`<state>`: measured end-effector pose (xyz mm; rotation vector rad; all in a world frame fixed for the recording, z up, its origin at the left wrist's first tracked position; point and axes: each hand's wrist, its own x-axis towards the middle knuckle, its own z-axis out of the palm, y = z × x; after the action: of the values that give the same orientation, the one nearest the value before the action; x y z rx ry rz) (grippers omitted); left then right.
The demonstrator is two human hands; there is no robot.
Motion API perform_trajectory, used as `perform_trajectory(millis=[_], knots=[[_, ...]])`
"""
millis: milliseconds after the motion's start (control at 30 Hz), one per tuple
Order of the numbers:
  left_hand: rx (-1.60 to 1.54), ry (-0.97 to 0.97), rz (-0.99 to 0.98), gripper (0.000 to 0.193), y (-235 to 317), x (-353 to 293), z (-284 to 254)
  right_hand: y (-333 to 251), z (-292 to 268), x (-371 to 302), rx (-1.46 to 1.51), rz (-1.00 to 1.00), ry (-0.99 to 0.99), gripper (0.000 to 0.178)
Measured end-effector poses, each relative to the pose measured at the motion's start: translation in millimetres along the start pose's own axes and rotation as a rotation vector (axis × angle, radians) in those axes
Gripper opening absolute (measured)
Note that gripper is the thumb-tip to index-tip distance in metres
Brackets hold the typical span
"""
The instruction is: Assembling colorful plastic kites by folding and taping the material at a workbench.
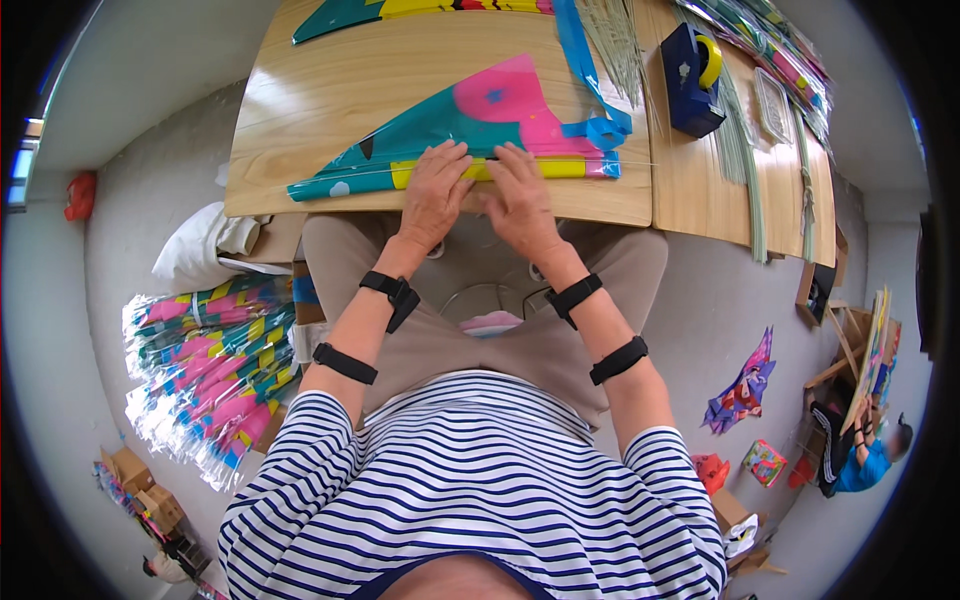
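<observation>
A printed kite sail in teal, pink and yellow lies on the wooden table in front of me. Its near edge is folded or rolled into a narrow band, and a thin pale rod runs along it, poking out past the right end. My left hand rests on the yellow part of the band, fingers stretched forward over it. Beside it, my right hand lies on the same band with its fingers extended and slightly spread. A blue ribbon trails onto the sail's right corner.
A navy tape dispenser stands at the right, near bundles of thin rods and a clear plastic box. Another sail lies at the far edge. Many wrapped kites are stacked at my left. Another person sits far right.
</observation>
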<state>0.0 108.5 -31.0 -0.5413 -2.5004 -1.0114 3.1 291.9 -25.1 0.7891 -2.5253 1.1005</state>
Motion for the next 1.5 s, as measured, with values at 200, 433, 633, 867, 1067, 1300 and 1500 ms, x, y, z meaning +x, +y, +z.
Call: perform_trajectory(millis=[200,433,633,867,1067,1300,1500], knots=[[0.054,0.001,0.026,0.029,1,-1,1,44,-57,22,-0.599,0.35,0.092,0.03],[0.052,-0.001,0.017,0.03,3,0,2,103,-127,20,-1.173,0.521,0.601,0.026],[0.066,0.004,0.013,0.029,2,-2,0,61,-95,17,-0.413,0.819,0.211,0.027],[0.047,-0.012,-0.001,0.03,5,0,-1,70,-93,58,-0.562,1.041,0.095,0.037],[0.047,-0.009,-0.003,0.03,4,0,-2,90,-91,77,-0.294,1.188,0.242,0.033],[0.042,-0.012,-0.013,0.03,3,-2,-2,101,-89,83,0.812,1.102,0.488,0.013],[0.056,-0.004,0.008,0.029,5,0,1,126,-94,89,1.072,1.25,0.425,0.016]])
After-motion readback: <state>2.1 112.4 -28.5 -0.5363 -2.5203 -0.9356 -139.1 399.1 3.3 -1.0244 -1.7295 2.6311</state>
